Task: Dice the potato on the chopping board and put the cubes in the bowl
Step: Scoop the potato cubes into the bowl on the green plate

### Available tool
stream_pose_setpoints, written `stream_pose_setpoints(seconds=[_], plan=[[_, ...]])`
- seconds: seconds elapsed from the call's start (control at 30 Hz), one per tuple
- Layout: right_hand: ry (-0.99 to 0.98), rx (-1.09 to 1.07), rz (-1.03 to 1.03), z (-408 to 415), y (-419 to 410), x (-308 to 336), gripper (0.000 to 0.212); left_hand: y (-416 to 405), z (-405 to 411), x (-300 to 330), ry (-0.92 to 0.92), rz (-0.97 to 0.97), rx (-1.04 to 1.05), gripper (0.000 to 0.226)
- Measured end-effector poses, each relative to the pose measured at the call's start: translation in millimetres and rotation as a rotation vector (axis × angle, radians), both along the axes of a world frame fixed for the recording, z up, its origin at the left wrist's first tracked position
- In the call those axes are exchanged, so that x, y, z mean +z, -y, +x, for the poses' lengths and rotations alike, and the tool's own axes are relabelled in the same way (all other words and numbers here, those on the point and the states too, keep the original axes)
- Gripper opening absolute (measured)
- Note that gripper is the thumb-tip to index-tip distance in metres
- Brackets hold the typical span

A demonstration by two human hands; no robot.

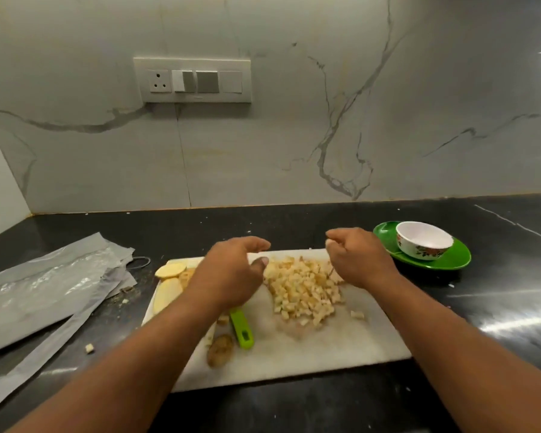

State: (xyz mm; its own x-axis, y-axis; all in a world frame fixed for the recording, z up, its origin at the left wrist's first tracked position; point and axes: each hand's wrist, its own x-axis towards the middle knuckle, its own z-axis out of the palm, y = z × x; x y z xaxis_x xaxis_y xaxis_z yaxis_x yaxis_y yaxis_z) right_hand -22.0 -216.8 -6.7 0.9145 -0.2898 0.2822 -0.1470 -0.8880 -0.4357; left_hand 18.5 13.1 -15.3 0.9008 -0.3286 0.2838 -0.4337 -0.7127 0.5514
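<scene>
Worktop (294,226): dark, polished, crumb-strewn, set against a veined marble wall.

Foil wrappers (44,285): crumpled, lying at the left, well apart from the bowl.

Chopping board (310,348): white, central on the worktop.

Left hand (231,273): hovered over the board's left half, fingers curved and spread, holding nothing that could be seen.

Right hand (356,260): at the heap's far right edge, fingers curled loosely inward; whether they held cubes could not be told.

Green plate (450,260): just right of the board's far corner.

Bowl (423,240): white, flower-patterned, stood on the plate, apparently empty.

Potato cubes (303,289): a heap on the board between the two hands, with a stray piece (356,314) beside it.

Potato slices (169,278): undiced, at the board's left edge.

Green-handled tool (241,328): lay on the board, its working end hidden under the left wrist.

Potato end (221,350): skin on, near the handle.

Step in hand, by judgement: gathering the cubes for transfer. Next move called for cupping both hands round the heap and carrying it rightward over the plate into the bowl; the slices remained to dice.
</scene>
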Motion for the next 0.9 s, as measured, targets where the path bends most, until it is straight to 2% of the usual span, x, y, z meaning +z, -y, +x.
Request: stream_pose_setpoints(seconds=[0.1, 0.17, 0.37, 0.53, 0.67, 0.8, 0.9], plan=[[-0.117, -0.007, 0.081, 18, 18, -20, 0.049, 31, 19, 1, -0.196, 0.053, -0.075, 0.051], [-0.161, 0.031, 0.122, 23, 16, -30, 0.052, 41, 24, -3, -0.272, 0.025, -0.103, 0.055], [-0.192, 0.184, 0.056, 20, -6, -37, 0.056, 44, 16, -12, -0.369, -0.327, -0.109, 0.044], [-0.140, 0.342, 0.101, 6, -32, -30, 0.056, 45, 9, -10, -0.535, -0.540, -0.184, 0.039], [-0.027, 0.262, 0.094, 10, -29, -27, 0.058, 45, 16, -11, -0.448, -0.582, -0.068, 0.071], [-0.192, 0.355, 0.021, 21, -36, -29, 0.078, 45, 19, -12, -0.506, -0.601, -0.076, 0.084], [-0.192, 0.434, -0.004, 22, -40, -30, 0.068, 47, 16, -9, -0.557, -0.604, -0.126, 0.090]])
